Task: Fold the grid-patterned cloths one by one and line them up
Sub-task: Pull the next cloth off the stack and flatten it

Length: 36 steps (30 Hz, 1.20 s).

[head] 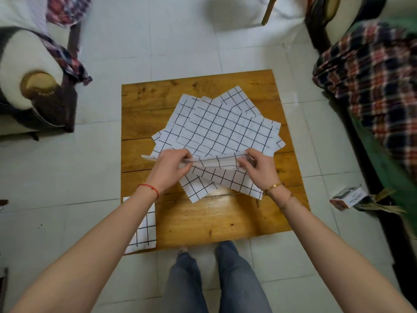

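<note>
Several white cloths with a black grid lie fanned in a loose pile (216,125) on the middle of a small wooden table (216,222). My left hand (171,168) and my right hand (257,168) each pinch the near edge of the top cloth (216,161), lifted a little off the pile and curling over. One folded grid cloth (144,231) lies flat at the table's near left corner, partly under my left forearm.
The table stands on a white tiled floor. A sofa arm with plaid fabric (33,82) is at the left. A bed with a plaid blanket (372,82) runs along the right, and a small box (347,197) lies on the floor beside it. My legs (216,279) are below the table's near edge.
</note>
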{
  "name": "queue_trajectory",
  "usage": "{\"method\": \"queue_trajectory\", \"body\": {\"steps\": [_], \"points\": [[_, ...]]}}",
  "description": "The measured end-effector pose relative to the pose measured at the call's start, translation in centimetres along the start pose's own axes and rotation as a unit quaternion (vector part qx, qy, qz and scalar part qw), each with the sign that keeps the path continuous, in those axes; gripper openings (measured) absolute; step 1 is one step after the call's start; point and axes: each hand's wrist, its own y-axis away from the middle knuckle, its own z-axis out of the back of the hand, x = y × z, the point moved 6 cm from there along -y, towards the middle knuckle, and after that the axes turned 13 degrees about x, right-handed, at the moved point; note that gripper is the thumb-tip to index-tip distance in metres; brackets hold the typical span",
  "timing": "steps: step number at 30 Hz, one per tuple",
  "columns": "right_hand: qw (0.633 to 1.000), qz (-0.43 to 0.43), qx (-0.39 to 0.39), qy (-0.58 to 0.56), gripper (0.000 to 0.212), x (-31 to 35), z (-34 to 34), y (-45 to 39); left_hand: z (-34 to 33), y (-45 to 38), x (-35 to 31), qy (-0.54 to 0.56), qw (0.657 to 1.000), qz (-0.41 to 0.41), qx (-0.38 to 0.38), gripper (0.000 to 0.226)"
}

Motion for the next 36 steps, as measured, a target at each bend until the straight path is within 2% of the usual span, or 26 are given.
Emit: {"method": "queue_trajectory", "body": {"steps": [6, 15, 19, 23, 26, 31, 36], "points": [[0.999, 0.028, 0.023, 0.000, 0.015, 2.6, 6.9, -0.4, 4.9, 1.0, -3.5, -0.017, 0.999, 0.019, -0.036, 0.008], [1.000, 0.024, 0.014, -0.011, 0.021, 4.9, 16.8, -0.3, 13.1, 2.9, -9.7, -0.055, 0.994, -0.033, -0.087, 0.020], [0.999, 0.025, 0.010, -0.023, 0.020, 6.1, 20.1, 0.2, 16.1, 4.3, -12.1, -0.094, 0.989, -0.048, -0.108, 0.011], [0.997, 0.068, -0.003, -0.024, 0.018, 8.6, 22.6, 1.3, 18.9, 5.9, -14.1, -0.103, 0.982, -0.054, -0.151, 0.011], [0.993, 0.109, -0.023, 0.044, 0.016, 10.6, 24.1, 2.4, 20.3, 7.3, -15.5, -0.087, 0.979, -0.066, -0.171, 0.012], [0.979, 0.165, 0.004, 0.121, 0.019, 12.8, 26.1, 4.1, 22.0, 10.1, -17.9, -0.028, 0.978, -0.081, -0.192, 0.012], [0.974, 0.192, 0.044, 0.114, 0.013, 13.6, 27.2, 5.7, 22.7, 12.9, -20.2, -0.020, 0.977, -0.105, -0.187, 0.013]]}}
